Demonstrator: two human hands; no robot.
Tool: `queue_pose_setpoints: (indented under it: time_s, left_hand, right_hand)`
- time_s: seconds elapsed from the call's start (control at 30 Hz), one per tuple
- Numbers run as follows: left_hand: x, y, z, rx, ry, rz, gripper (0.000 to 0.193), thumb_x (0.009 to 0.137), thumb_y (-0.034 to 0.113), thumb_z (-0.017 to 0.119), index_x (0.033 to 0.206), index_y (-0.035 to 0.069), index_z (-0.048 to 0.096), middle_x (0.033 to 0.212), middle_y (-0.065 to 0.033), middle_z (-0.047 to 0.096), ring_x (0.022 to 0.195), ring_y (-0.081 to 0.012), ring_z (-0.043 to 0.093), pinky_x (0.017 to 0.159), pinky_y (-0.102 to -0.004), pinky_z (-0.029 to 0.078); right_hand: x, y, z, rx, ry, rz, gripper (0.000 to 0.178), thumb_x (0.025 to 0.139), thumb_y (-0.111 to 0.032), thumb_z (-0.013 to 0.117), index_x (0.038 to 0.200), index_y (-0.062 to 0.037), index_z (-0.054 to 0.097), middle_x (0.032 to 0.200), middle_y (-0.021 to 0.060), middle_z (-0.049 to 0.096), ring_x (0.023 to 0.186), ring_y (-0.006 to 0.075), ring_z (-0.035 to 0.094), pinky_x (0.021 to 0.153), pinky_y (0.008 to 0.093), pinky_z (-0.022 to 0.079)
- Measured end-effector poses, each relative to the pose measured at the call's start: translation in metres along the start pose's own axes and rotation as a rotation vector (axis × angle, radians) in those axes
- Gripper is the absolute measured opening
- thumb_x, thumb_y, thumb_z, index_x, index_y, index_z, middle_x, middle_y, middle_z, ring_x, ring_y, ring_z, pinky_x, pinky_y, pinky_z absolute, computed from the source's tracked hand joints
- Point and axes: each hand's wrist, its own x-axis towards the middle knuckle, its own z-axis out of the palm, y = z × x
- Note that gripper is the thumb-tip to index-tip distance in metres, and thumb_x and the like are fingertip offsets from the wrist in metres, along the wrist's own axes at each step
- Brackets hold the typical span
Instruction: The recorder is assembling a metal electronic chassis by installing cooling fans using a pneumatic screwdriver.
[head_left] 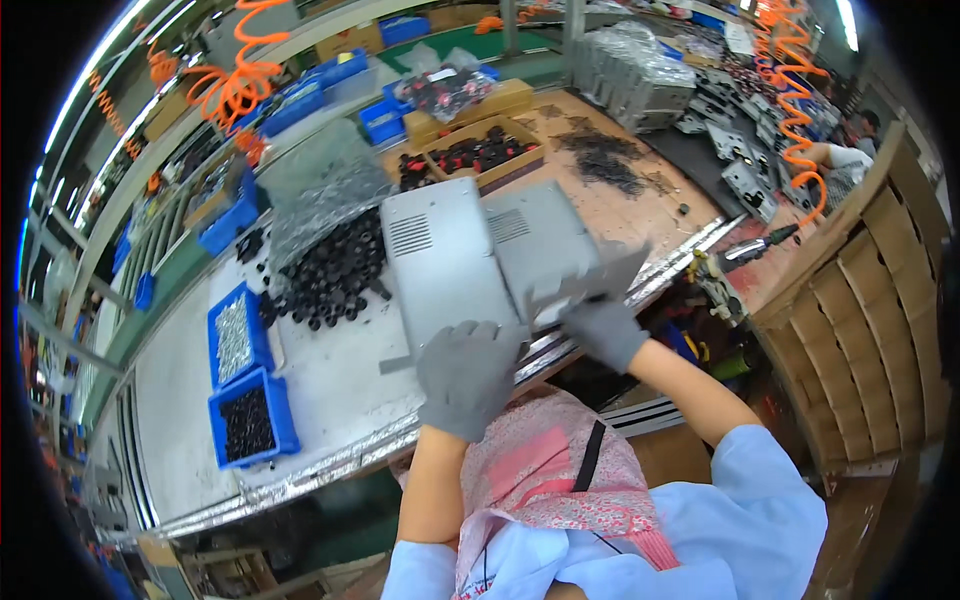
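Note:
My left hand [467, 380], in a grey glove, is closed over the near end of a grey metal cover [442, 265] with vent slots. The cover lies lengthwise on the bench, pointing away from me. A second vented cover [540, 225] lies to its right, partly overlapped by the first. My right hand [605, 332], also gloved, pinches a thin flat metal plate [610, 278] with a notched edge. That plate is held tilted over the near end of the second cover and is slightly blurred. The fingertips of both hands are partly hidden.
Black round knobs [330, 275] are heaped left of the covers, below a plastic bag [320, 190]. Blue bins hold silver screws [233, 338] and black screws [247, 422]. A carton [485, 155] of black and red parts stands behind. A power screwdriver [745, 252] and cardboard dividers [865, 320] are at right.

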Motion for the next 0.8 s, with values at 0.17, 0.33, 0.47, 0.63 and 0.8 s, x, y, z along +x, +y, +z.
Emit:
queue_pose_setpoints:
  time_s: [0.17, 0.33, 0.47, 0.63, 0.8]
  left_hand:
    - [0.021, -0.012, 0.002, 0.025, 0.083, -0.055, 0.014, 0.07, 0.025, 0.067, 0.071, 0.014, 0.059, 0.067, -0.0046, 0.059, 0.066, -0.0245, 0.06, 0.057, -0.0391, 0.045]
    - [0.049, -0.019, 0.015, 0.025, 0.17, -0.013, 0.02, 0.069, 0.028, 0.071, 0.067, 0.012, 0.059, 0.066, -0.007, 0.059, 0.063, -0.0278, 0.059, 0.054, -0.0397, 0.044]
    - [0.042, -0.023, 0.024, 0.124, 0.189, -0.118, 0.027, 0.067, 0.034, 0.074, 0.065, 0.013, 0.058, 0.063, -0.0066, 0.057, 0.061, -0.0275, 0.058, 0.051, -0.0392, 0.043]
    - [0.043, -0.015, 0.022, 0.121, 0.194, -0.127, 0.027, 0.068, 0.034, 0.075, 0.064, 0.013, 0.058, 0.064, -0.0058, 0.059, 0.06, -0.0261, 0.058, 0.051, -0.0387, 0.043]
    - [0.044, -0.021, 0.025, 0.07, 0.23, -0.086, 0.028, 0.068, 0.033, 0.076, 0.064, 0.012, 0.057, 0.064, -0.0057, 0.058, 0.06, -0.0262, 0.058, 0.052, -0.0384, 0.043]
  right_hand:
    - [0.022, -0.008, 0.005, 0.131, 0.011, 0.016, 0.01, 0.074, -0.016, 0.058, 0.079, -0.0096, 0.064, 0.075, 0.011, 0.065, 0.072, 0.0316, 0.065, 0.061, 0.0423, 0.053]
    - [0.019, 0.009, 0.019, 0.227, 0.051, -0.042, 0.013, 0.072, -0.012, 0.06, 0.083, -0.0061, 0.065, 0.08, 0.0145, 0.064, 0.077, 0.0329, 0.065, 0.065, 0.0419, 0.053]
    - [-0.002, 0.025, -0.018, 0.243, 0.08, -0.211, 0.024, 0.077, -0.014, 0.058, 0.1, -0.0078, 0.056, 0.103, 0.0132, 0.056, 0.085, 0.0332, 0.06, 0.073, 0.0434, 0.051]
    - [-0.053, 0.07, -0.1, -0.018, 0.322, -0.07, 0.028, 0.075, -0.007, 0.056, 0.103, -0.0084, 0.056, 0.101, 0.0123, 0.061, 0.08, 0.0324, 0.061, 0.068, 0.0411, 0.051]
    - [-0.12, 0.14, -0.207, -0.529, 0.813, 0.155, 0.02, 0.071, -0.007, 0.063, 0.09, -0.0101, 0.06, 0.089, 0.0082, 0.061, 0.075, 0.029, 0.061, 0.064, 0.0397, 0.048]
